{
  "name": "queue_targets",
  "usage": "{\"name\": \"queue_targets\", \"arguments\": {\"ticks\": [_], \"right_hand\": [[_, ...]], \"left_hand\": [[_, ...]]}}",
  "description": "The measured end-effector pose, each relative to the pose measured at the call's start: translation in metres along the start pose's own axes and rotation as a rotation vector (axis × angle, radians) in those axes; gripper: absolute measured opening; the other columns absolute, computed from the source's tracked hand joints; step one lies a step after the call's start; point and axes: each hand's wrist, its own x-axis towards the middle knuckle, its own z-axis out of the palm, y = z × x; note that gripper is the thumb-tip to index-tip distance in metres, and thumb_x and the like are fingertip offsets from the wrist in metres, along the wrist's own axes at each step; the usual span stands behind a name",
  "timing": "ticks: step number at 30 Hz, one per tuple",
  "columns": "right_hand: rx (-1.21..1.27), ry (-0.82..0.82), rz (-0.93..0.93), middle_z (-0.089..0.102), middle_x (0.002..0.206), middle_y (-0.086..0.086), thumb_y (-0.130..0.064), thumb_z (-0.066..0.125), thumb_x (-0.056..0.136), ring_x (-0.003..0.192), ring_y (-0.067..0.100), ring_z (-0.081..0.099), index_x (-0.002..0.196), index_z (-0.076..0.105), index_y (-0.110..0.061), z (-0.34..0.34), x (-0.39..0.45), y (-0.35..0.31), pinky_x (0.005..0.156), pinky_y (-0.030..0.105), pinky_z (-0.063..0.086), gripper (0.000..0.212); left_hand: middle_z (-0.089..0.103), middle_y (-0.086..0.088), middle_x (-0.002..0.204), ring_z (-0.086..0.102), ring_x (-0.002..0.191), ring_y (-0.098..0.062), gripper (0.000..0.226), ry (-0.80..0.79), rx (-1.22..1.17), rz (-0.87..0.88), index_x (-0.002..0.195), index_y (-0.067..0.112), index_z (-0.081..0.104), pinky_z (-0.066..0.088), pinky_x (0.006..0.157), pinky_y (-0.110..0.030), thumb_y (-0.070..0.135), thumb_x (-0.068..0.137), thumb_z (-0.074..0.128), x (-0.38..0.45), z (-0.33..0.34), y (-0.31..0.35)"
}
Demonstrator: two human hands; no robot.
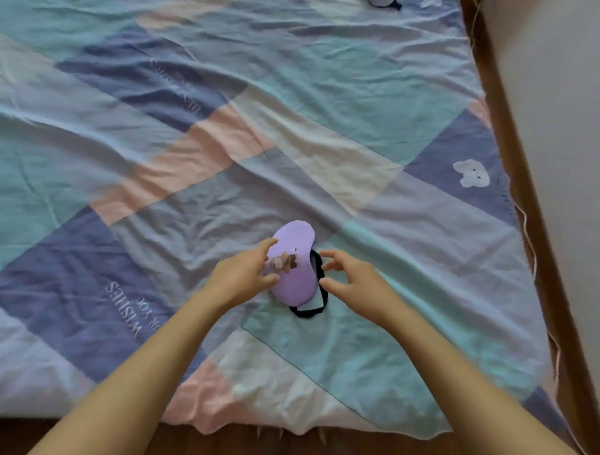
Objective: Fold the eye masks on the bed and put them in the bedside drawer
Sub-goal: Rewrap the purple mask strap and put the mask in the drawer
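Observation:
A purple eye mask (297,269) with a small brown bear figure on its front lies lengthwise on the patchwork bed sheet (373,341), its black elastic strap (319,303) looping out on the right side. My left hand (242,277) touches the mask's left edge, index finger stretched over it and thumb at its lower rim. My right hand (349,281) hovers just right of the strap, fingers loosely curved and holding nothing. A second eye mask (384,3) peeks in at the top edge, mostly cut off. No drawer is in view.
The wooden bed frame (516,162) runs along the right side, with a pale wall (558,97) beyond it. The sheet's near edge (276,425) hangs over a wooden board at the bottom. Wrinkled sheet stretches far to the left and back.

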Motion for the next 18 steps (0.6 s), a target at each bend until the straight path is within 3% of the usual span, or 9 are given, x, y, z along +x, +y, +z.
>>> {"name": "queue_targets", "arguments": {"ticks": [5,9,13,16,18], "right_hand": [[0.171,0.019,0.058,0.058,0.112,-0.011,-0.024,0.063,0.085,0.106,0.010,0.056,0.140,0.034,-0.036,0.032,0.052,0.025,0.091,0.029,0.044,0.063],[0.151,0.058,0.039,0.066,0.112,-0.002,-0.019,0.064,0.083,0.104,0.017,0.062,0.141,0.040,-0.028,0.041,0.067,0.031,0.092,0.034,0.049,0.063],[0.099,0.179,-0.079,0.066,0.114,0.009,-0.011,0.070,0.079,0.102,0.025,0.061,0.129,0.057,-0.012,0.032,0.064,0.023,0.091,0.037,0.049,0.052],[0.064,0.235,-0.194,0.065,0.090,0.009,-0.014,0.071,0.078,0.086,0.026,0.060,0.110,0.070,-0.016,0.018,0.059,0.015,0.079,0.043,0.050,0.032],[0.066,0.266,-0.248,0.055,0.077,-0.001,-0.017,0.072,0.080,0.077,0.018,0.054,0.095,0.074,-0.018,0.007,0.057,0.009,0.073,0.033,0.047,0.015]], "left_hand": [[0.061,-0.005,0.123,0.047,0.120,-0.029,0.077,0.074,-0.009,-0.127,0.150,0.031,0.012,0.036,0.091,-0.044,0.050,0.087,0.053,0.030,0.044,-0.009],[0.063,-0.001,0.113,0.050,0.113,-0.025,0.067,0.223,-0.065,-0.083,0.145,0.036,0.027,0.034,0.085,-0.038,0.048,0.086,0.057,0.033,0.049,-0.003],[0.068,0.005,0.104,0.054,0.098,-0.024,0.050,0.429,-0.074,0.069,0.127,0.031,0.057,0.037,0.080,-0.036,0.041,0.079,0.069,0.025,0.039,0.001],[0.057,0.015,0.076,0.047,0.079,-0.018,0.036,0.560,-0.166,0.189,0.107,0.026,0.070,0.041,0.070,-0.035,0.039,0.074,0.069,0.018,0.019,0.001],[0.047,0.018,0.070,0.043,0.078,-0.014,0.027,0.601,-0.221,0.213,0.094,0.024,0.074,0.040,0.069,-0.031,0.041,0.073,0.067,0.014,0.005,0.003]]}}
